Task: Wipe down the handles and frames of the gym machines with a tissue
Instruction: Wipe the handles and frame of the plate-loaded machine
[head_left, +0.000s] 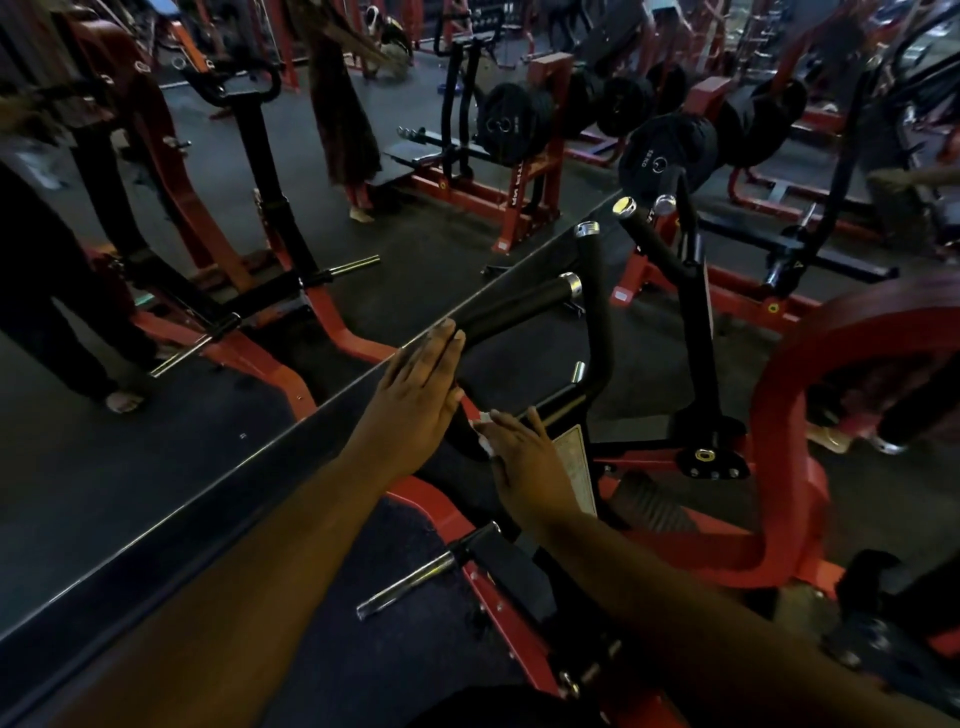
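Left hand (421, 387) flat, fingers straight, fingertips touching the base of the black padded handle (514, 306). Right hand (522, 460) lower, fingers straight and relaxed, pressing a white tissue (483, 436) against the machine's black frame (602, 332); tissue peeks out under the fingertips. Instruction placard (574, 462) just beside the right fingers.

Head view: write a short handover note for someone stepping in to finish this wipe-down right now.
Left hand: open, flat fingers resting against the base of the black foam handle.
Right hand: open, pressing the white tissue onto the black bar below that handle.
Done: cannot tell from this frame which parts are already wiped.
Left: the upright handles, the red frame, then the other machines.
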